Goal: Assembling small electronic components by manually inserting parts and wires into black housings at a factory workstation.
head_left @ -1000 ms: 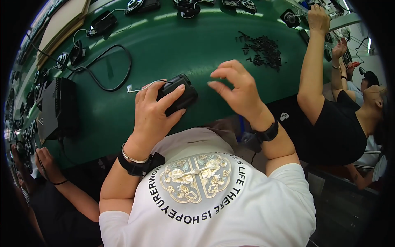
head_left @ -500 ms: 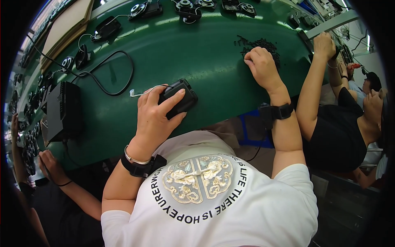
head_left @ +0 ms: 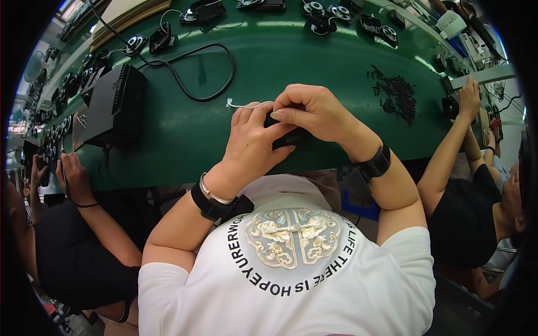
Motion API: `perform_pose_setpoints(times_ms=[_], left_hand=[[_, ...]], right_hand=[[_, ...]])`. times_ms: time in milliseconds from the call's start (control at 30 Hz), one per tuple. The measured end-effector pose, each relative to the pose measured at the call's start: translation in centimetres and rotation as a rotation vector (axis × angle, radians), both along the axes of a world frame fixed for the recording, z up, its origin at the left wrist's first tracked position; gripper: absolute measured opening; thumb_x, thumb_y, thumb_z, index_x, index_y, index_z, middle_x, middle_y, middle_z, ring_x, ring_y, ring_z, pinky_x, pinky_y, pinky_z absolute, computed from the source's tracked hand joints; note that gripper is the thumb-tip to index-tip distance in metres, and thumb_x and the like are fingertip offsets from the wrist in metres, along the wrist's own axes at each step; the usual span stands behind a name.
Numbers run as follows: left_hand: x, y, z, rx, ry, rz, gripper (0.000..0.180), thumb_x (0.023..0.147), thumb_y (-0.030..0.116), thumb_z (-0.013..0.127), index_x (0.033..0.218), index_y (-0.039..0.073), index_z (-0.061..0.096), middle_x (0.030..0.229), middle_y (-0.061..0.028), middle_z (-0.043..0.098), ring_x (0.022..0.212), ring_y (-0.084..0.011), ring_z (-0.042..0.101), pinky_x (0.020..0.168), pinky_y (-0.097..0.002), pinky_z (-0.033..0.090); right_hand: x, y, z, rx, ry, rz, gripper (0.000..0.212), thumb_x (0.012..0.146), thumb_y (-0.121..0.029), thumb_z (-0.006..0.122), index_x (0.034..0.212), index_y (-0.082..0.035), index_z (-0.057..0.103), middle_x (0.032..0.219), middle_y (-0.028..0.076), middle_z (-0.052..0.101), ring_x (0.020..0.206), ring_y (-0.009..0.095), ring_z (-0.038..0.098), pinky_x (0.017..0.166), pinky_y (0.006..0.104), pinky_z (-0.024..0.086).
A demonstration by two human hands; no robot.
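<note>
A black plastic housing (head_left: 292, 138) rests on the green table in front of me, largely covered by both hands. Gripping its near left side is my left hand (head_left: 246, 140), thumb along the near edge. From the housing a thin white wire (head_left: 249, 106) runs left past my fingers and ends in a small white connector. Over the housing's far side my right hand (head_left: 319, 112) is closed in a pinch, thumb against fingers; whatever they hold is hidden. Off to the right lies a loose pile of small black stick-like pieces (head_left: 397, 95).
A black box-shaped device (head_left: 115, 103) stands at the left, with a looped black cable (head_left: 231, 73) beyond it. Several black housings with speakers (head_left: 322, 23) line the far edge. Co-workers sit on both sides, one with a hand (head_left: 469, 99) at the table's right end.
My right hand has moved left from the pile of black pieces to the housing. My left hand still holds the housing. The view has shifted, so the table's things appear displaced.
</note>
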State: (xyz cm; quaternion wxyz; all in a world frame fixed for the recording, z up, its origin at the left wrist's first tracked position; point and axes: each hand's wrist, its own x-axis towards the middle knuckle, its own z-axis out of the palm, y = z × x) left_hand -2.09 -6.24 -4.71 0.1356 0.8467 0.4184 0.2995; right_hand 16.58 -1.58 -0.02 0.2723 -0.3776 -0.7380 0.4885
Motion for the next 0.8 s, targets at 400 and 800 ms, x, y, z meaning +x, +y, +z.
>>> perform_pose_setpoints(times_ms=[400,800], left_hand=[[-0.9,0.1,-0.5,0.037,-0.065,-0.013,0.044,0.065,0.022,0.082,0.107,0.022,0.071,0.118,-0.0131,0.057,0.115,-0.0324,0.051,0.102,-0.0481,0.036],[1.5,1.3,3.2,0.024,0.008,-0.045,0.051,0.062,0.018,0.083,0.111,0.021,0.070,0.116,-0.0158,0.059,0.107,-0.0362,0.054,0.097,-0.0470,0.042]], right_hand=[[-2.2,1.3,-1.9,0.317,-0.255,-0.061,0.013,0.084,-0.015,0.072,0.087,-0.003,0.068,0.084,0.007,0.060,0.073,0.020,0.057,0.065,0.0312,0.046],[2.9,1.0,1.0,0.273,-0.013,-0.150,0.017,0.083,-0.017,0.075,0.093,-0.005,0.068,0.087,0.003,0.059,0.080,0.015,0.055,0.073,0.0278,0.046]])
